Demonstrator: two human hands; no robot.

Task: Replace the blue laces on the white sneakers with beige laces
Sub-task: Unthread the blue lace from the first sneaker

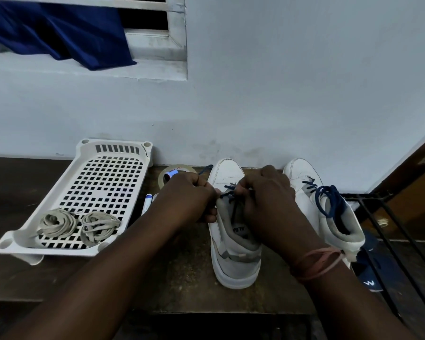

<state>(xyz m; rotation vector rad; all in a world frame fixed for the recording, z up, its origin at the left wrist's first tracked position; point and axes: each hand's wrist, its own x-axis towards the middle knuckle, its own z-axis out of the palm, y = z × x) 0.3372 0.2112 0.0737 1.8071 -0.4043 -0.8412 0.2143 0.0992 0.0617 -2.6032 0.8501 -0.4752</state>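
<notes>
Pale grey plaster wall closes the scene at twelve o'clock, and against its foot a dark brown wooden bench [187, 271] is set, on which everything is laid out. At centre a white leather sneaker with a grey padded collar [233, 244] is stood toe to the wall; its twin, the second white sneaker [326, 204], is placed just beside it at three o'clock, and there a dark blue cord lace [329, 200] is seen fully threaded and loosely looped. At nine o'clock a white perforated plastic tray [103, 182] is tilted slightly, and two coiled bundles of flat beige laces [79, 225] are kept at its near end, untouched.

Over the centre sneaker both hands are brought together. By the left hand [189, 195] a run of the blue lace on that shoe [227, 193] is pinched between curled fingers; by the right hand [268, 200] the same lace is held near the eyelets, the grip narrow and closed on the cord. The exact eyelet being worked cannot be told, since it is hidden by the fingers.

The step in hand is judged to be the unthreading of the first sneaker's blue lace, an early stage, as no beige lace has been fitted. Next, the cord is likely to need drawing out crossing by crossing toward twelve o'clock, with the shoe steadied so it is not tipped. A roll of clear tape [176, 174] and a white marker pen [146, 204] are left between tray and shoe.
</notes>
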